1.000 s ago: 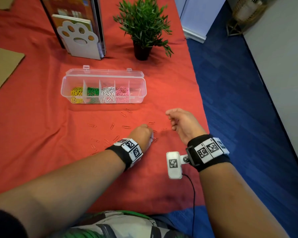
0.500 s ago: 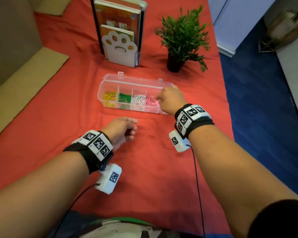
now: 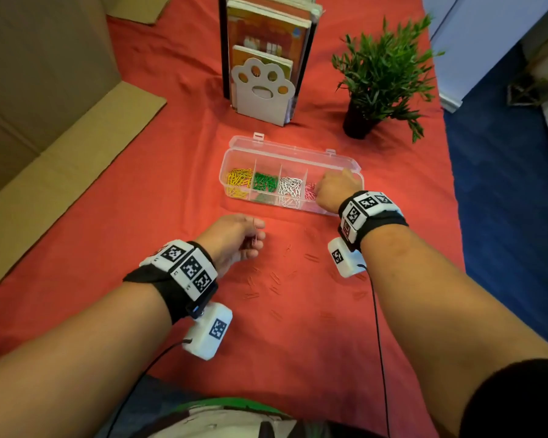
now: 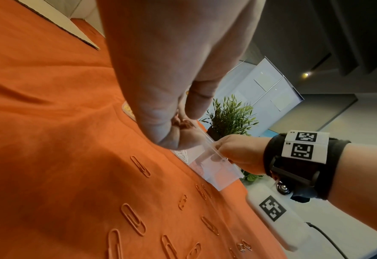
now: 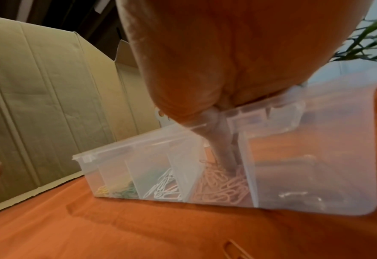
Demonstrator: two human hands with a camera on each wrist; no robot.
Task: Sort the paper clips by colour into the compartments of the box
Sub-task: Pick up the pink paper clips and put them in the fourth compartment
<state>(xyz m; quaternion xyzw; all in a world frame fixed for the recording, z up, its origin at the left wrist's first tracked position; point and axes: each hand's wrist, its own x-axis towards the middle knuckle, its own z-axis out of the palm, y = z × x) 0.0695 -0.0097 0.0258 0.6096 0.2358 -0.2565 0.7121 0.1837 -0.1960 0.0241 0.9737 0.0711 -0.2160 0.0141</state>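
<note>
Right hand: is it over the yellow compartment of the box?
No, the right hand reaches into the pink clips, far from the yellow clips at the box's other end.

The clear, glossy plastic compartment box (image 3: 231,159) sits on matt red cloth (image 3: 140,216); beside it lies rough brown cardboard (image 3: 60,128).

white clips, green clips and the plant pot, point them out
white clips (image 3: 290,189), head view, middle of the pile
green clips (image 3: 265,184), head view, middle of the pile
plant pot (image 3: 358,123), head view, dark front wall
</note>
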